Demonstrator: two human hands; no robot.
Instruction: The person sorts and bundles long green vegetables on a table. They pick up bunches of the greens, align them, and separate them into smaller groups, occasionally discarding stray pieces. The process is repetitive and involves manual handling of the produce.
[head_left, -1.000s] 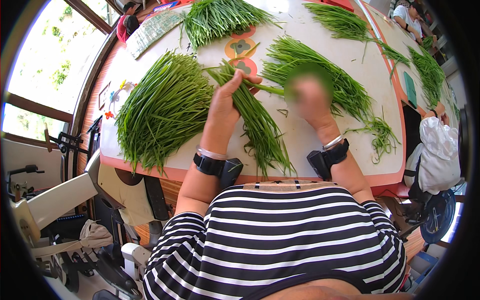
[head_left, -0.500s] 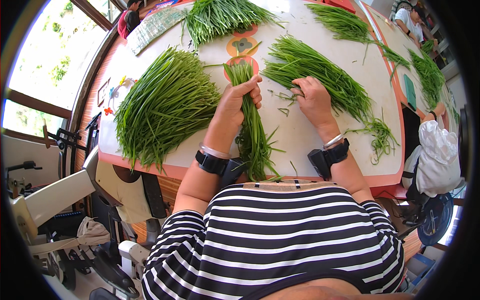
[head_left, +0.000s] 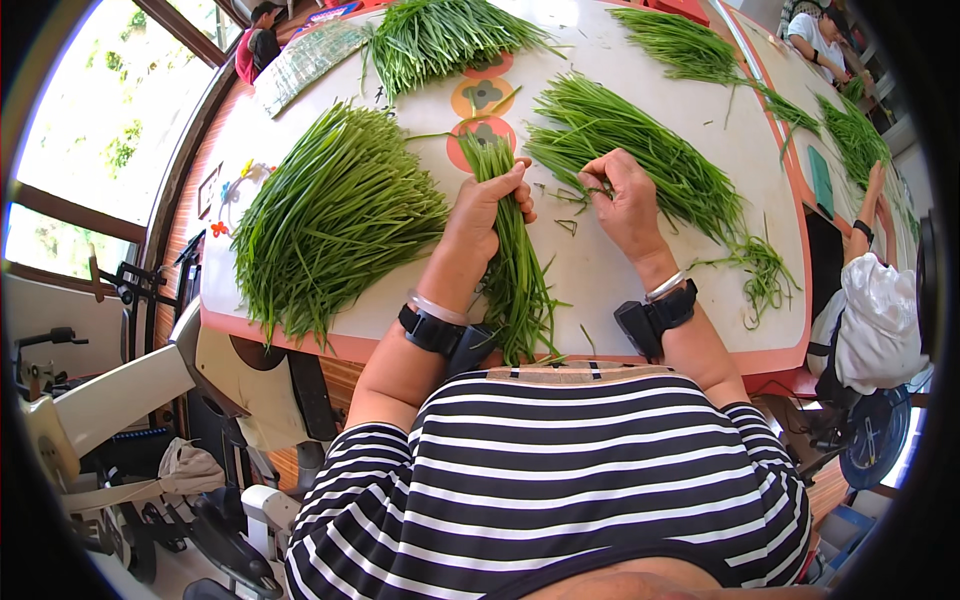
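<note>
My left hand [head_left: 488, 208] is wrapped around a bunch of garlic chives [head_left: 515, 275]. The bunch stands out above the fist, and its loose leaves trail toward the table's near edge. My right hand [head_left: 630, 205] is pinched by the near-left edge of a chive pile [head_left: 650, 155]; what its fingertips hold, if anything, is too small to tell. Short green scraps [head_left: 568, 197] lie on the table beside those fingers. To the left of my left hand rests a larger chive pile [head_left: 335, 225].
More chives [head_left: 445, 40] lie at the far side, and another heap [head_left: 685, 45] at the far right. Limp leaves [head_left: 762, 278] sit near the right edge of the white table [head_left: 610, 290]. Co-workers handle greens at a neighbouring table; one reaching arm [head_left: 868, 215] shows at right.
My left hand and its bunch have shifted slightly right and down. My right hand has tilted, its fingers drawn into a pinch. At far right a co-worker's arm reaches farther forward.
</note>
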